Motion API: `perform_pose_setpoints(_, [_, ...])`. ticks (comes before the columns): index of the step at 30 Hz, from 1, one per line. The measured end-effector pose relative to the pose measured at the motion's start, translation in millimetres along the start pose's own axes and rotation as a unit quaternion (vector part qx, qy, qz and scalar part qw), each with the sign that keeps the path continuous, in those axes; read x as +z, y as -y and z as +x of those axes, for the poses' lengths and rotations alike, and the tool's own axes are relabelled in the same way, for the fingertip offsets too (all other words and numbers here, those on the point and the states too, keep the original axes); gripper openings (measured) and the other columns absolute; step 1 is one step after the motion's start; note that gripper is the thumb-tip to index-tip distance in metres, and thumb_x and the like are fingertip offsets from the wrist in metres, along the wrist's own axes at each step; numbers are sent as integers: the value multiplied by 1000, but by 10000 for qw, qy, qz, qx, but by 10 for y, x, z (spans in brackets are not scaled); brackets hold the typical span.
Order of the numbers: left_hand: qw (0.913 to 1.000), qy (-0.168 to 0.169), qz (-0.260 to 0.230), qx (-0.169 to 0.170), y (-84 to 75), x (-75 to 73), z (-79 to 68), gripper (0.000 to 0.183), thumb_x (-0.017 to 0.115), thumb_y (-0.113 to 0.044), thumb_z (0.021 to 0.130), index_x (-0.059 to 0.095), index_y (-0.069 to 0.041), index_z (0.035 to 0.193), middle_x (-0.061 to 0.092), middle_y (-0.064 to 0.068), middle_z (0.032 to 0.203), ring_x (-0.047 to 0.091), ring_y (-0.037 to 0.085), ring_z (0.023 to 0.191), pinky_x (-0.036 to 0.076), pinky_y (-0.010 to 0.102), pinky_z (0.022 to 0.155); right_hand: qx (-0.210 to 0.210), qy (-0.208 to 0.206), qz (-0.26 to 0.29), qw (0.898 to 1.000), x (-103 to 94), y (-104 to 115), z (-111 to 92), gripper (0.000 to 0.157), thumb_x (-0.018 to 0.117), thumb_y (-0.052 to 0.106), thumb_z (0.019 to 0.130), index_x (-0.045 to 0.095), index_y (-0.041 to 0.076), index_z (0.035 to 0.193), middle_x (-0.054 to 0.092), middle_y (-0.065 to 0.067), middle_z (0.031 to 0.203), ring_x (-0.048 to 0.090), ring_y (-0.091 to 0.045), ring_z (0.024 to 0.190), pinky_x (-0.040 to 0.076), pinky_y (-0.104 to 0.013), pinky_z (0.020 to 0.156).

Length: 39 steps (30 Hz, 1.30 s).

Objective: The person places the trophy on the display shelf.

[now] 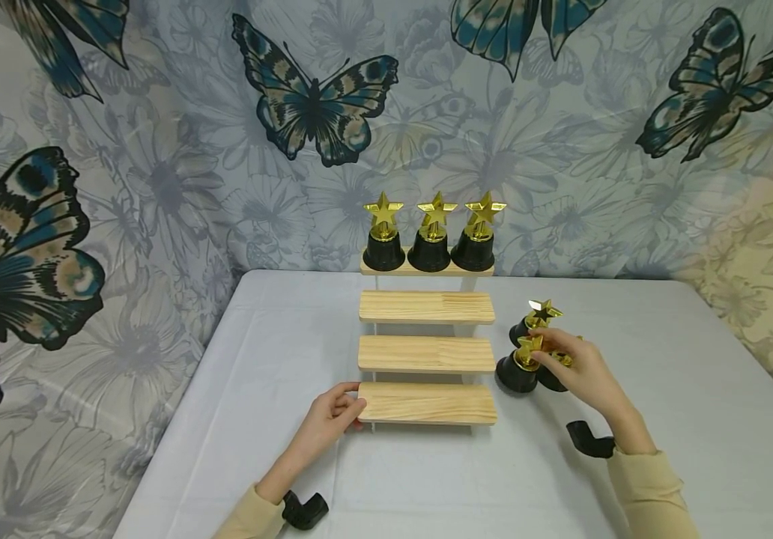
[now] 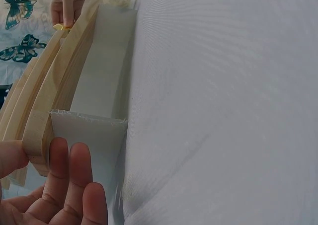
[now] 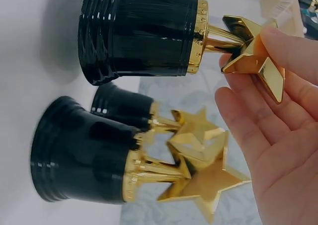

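Filling the lower frame, a white-draped counter [image 1: 258, 337] carries a four-step wooden stand [image 1: 427, 355] at centre. Three star trophies [image 1: 430, 253] line its top step; right of centre, the held trophy [image 1: 517, 374] is just beside the stand, two loose trophies [image 1: 540, 316] close by. It looks like light, stiff plastic — probably slick on the gold, so the stem or black base should give surer hold than the star's points. From the lower right, the right hand [image 1: 578, 370] reaches inward, its grip pinching the star between thumb and fingers — whether the base touches cloth, I cannot tell. Left of centre, the left hand [image 1: 332, 412] grasps the bottom step's left end, fingers underneath.
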<state>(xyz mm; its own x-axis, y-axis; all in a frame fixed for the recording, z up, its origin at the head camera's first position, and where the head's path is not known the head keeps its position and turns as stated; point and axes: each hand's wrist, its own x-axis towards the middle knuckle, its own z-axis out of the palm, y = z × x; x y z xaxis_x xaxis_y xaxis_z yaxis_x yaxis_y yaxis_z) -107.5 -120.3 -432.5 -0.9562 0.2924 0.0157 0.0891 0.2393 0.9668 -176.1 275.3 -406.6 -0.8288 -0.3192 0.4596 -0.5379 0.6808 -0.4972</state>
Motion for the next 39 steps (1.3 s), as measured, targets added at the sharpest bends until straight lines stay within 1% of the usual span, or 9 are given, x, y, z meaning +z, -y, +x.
perform_pose_setpoints(5, [10000,19,-31,30,-3,4,0,38,53,-8,95,45,15,125,65,17,85,63,32,71,52,45,67,-42,-111,85,9999,-80,41,35,32,69,-5,80,61,-3,111,65,-7,92,55,0,80,44,-11,75])
perform_pose_setpoints(8, [10000,40,-66,38,-5,10,2,38,53,-7,95,45,15,125,65,17,86,63,33,71,52,45,67,-102,-162,100,9998,-135,65,61,33,69,-6,80,62,-3,111,65,-8,93,55,1,80,43,-8,77])
perform_pose_setpoints(13, [10000,25,-84,-7,19,12,4,39,53,-7,95,44,15,125,65,18,87,63,35,72,52,46,67,-217,-234,11,9995,-229,122,131,35,70,-6,79,62,-1,112,66,-8,96,55,1,81,44,-11,75])
perform_pose_setpoints(18, [10000,-3,-76,-44,40,-2,-2,39,54,-8,95,44,14,126,65,18,87,63,37,73,52,44,66,-332,-277,86,9990,-311,199,228,39,70,-10,76,62,0,113,65,-7,94,55,0,81,41,-9,79])
perform_pose_setpoints(23, [10000,-7,-78,-48,49,-3,-1,40,54,-9,95,44,14,126,65,18,88,63,37,73,52,44,66,-569,-255,105,9980,-427,296,343,44,70,-13,75,61,-1,116,65,-10,99,54,-1,83,40,-8,82])
perform_pose_setpoints(30, [9998,-27,-163,-72,31,0,-5,38,54,-7,94,45,14,125,65,18,86,63,40,73,52,45,66,-870,-249,-110,9958,-591,435,517,46,70,-13,74,60,1,117,64,-4,90,55,1,81,40,-9,82])
perform_pose_setpoints(37, [9998,-7,-167,-72,-9,2,-9,37,53,-6,94,45,14,125,64,18,86,63,40,74,52,46,67,-1243,-372,-226,9913,-736,583,679,47,71,-15,71,61,-1,115,65,-5,89,56,1,80,41,-10,81])
perform_pose_setpoints(39, [9998,4,-184,-83,-14,4,-9,38,53,-5,94,44,15,125,64,19,86,62,41,74,52,46,67,-1280,-367,-272,9907,-764,627,708,47,71,-15,72,62,0,116,66,-5,89,56,2,80,41,-11,81])
